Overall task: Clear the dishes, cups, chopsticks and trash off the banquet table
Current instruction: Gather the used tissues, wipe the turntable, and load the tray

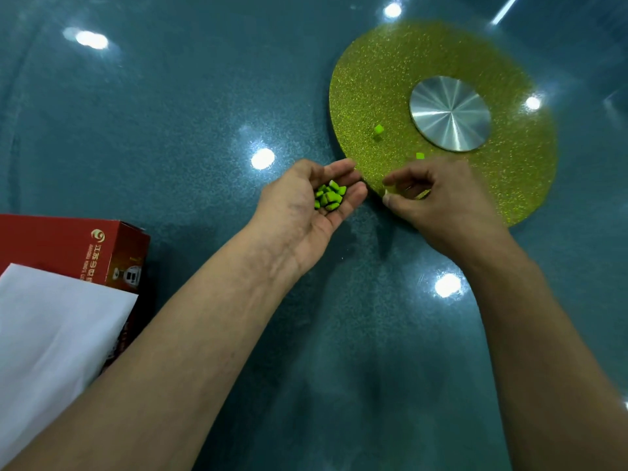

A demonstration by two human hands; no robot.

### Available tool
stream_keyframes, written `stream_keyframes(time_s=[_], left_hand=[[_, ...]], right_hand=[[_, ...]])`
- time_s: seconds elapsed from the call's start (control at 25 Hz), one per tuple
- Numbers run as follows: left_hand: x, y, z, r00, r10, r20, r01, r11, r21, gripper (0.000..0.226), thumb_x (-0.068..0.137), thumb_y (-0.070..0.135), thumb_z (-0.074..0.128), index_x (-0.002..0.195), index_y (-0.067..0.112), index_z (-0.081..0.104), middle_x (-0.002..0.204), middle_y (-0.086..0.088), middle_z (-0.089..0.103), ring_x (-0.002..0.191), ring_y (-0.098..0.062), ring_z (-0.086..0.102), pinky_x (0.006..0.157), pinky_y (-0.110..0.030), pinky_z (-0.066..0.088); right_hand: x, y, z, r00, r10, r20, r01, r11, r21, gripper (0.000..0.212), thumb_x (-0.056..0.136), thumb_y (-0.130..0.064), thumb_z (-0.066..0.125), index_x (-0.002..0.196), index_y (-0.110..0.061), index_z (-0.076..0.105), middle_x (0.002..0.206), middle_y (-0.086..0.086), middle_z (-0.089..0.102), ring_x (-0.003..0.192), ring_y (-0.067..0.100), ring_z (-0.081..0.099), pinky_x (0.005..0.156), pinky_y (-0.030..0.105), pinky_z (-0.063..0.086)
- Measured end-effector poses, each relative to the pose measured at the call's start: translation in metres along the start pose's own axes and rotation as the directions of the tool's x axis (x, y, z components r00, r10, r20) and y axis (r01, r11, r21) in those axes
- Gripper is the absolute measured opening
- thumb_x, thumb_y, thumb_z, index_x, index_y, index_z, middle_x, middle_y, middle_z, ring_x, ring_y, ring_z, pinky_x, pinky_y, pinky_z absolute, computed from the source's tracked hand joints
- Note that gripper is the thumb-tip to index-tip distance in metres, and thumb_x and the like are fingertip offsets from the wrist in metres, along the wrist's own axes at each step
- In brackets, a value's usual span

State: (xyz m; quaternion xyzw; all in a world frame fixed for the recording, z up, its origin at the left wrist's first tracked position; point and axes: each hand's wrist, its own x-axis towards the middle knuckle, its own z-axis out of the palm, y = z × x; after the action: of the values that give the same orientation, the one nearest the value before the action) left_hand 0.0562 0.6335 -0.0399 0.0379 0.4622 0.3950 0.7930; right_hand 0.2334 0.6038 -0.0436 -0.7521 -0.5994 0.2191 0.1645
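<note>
From the left: red box [102,248] w/ white sheet [51,334] sits at the table [170,113] edge, then my left hand [306,205] is cupped palm-up, holding a heap of green bits [329,198] just off the gold turntable [373,96] rim. Right hand [441,198] is curled over the rim, thumb & fingertips pinched; can't tell if it's got anything. I'd keep the left cupped & level beside the rim, then go for the 2 loose green bits, nearer one [420,155] first, then the farther [379,129].
</note>
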Motion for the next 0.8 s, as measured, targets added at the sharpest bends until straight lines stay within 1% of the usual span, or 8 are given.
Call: stream_keyframes(time_s=[0.08,0.2,0.36,0.44,0.52,0.6,0.68,0.8], left_hand=[[0.001,-0.001,0.0,1.0,0.006,-0.005,-0.006,1.0,0.007,0.03,0.098,0.002,0.041,0.095,-0.012,0.068,0.08,-0.018,0.072,0.076,-0.024,0.07,0.081,-0.036,0.062],[0.004,-0.003,0.003,1.0,0.003,0.0,-0.003,1.0,0.015,0.03,0.098,0.003,0.042,0.099,-0.013,0.068,0.088,-0.021,0.072,0.08,-0.025,0.07,0.081,-0.035,0.062],[0.008,-0.006,0.011,1.0,-0.012,0.014,0.012,1.0,0.019,0.031,0.097,0.003,0.042,0.106,-0.013,0.067,0.09,-0.021,0.07,0.079,-0.024,0.069,0.079,-0.033,0.062],[0.009,-0.008,0.016,0.999,-0.026,0.021,0.026,0.999,0.019,0.028,0.096,0.003,0.042,0.101,-0.01,0.066,0.083,-0.018,0.069,0.073,-0.022,0.068,0.079,-0.034,0.061],[0.008,-0.009,0.019,0.999,-0.043,0.026,0.043,0.999,0.022,0.029,0.097,0.003,0.042,0.101,-0.011,0.067,0.086,-0.02,0.069,0.079,-0.024,0.068,0.079,-0.035,0.062],[0.008,-0.01,0.019,0.998,-0.046,0.03,0.045,0.999,0.016,0.032,0.098,0.004,0.04,0.104,-0.013,0.067,0.092,-0.021,0.069,0.083,-0.025,0.067,0.078,-0.034,0.062],[0.009,-0.009,0.018,0.999,-0.04,0.025,0.04,0.999,0.013,0.033,0.099,0.004,0.04,0.106,-0.015,0.066,0.096,-0.022,0.069,0.088,-0.026,0.068,0.079,-0.034,0.061],[0.01,-0.009,0.017,0.999,-0.038,0.023,0.038,0.999,0.011,0.033,0.099,0.004,0.04,0.107,-0.015,0.065,0.099,-0.023,0.069,0.089,-0.026,0.068,0.081,-0.035,0.061]], right_hand=[[0.0,0.0,0.004,1.0,-0.012,0.01,0.012,1.0,0.013,0.014,0.085,-0.022,0.079,0.092,-0.032,0.074,0.084,-0.011,0.068,0.074,-0.002,0.061,0.062,0.003,0.038],[-0.002,-0.003,0.003,0.999,0.025,-0.026,-0.023,0.995,0.096,0.012,0.084,-0.016,0.08,0.084,-0.025,0.071,0.076,-0.008,0.069,0.068,0.003,0.063,0.065,0.017,0.049],[-0.009,-0.017,-0.006,1.0,-0.013,0.003,0.009,0.811,0.584,0.008,0.085,-0.008,0.079,0.089,-0.014,0.075,0.08,-0.002,0.076,0.074,0.005,0.071,0.07,0.016,0.055],[-0.01,-0.021,-0.01,0.994,-0.099,0.046,0.043,0.747,0.664,0.009,0.089,-0.01,0.075,0.098,-0.009,0.077,0.089,0.0,0.079,0.084,0.01,0.075,0.077,0.018,0.058],[-0.004,-0.014,-0.014,0.998,0.003,-0.062,0.029,0.857,0.515,0.011,0.093,-0.017,0.072,0.103,-0.018,0.078,0.091,-0.003,0.078,0.083,0.005,0.072,0.075,0.02,0.058],[0.005,-0.003,-0.016,0.98,0.101,-0.169,-0.066,0.978,0.198,0.024,0.095,-0.025,0.069,0.118,-0.029,0.074,0.117,-0.003,0.072,0.103,0.007,0.067,0.094,0.031,0.055],[0.009,0.004,-0.015,0.992,0.113,-0.049,-0.115,0.992,-0.042,0.046,0.093,-0.037,0.07,0.138,-0.036,0.06,0.151,-0.001,0.049,0.137,0.016,0.046,0.116,0.038,0.037],[0.008,0.009,-0.006,0.997,0.071,0.005,-0.07,0.987,-0.143,0.057,0.086,-0.048,0.075,0.139,-0.035,0.058,0.151,-0.003,0.048,0.136,0.017,0.043,0.113,0.039,0.037]])
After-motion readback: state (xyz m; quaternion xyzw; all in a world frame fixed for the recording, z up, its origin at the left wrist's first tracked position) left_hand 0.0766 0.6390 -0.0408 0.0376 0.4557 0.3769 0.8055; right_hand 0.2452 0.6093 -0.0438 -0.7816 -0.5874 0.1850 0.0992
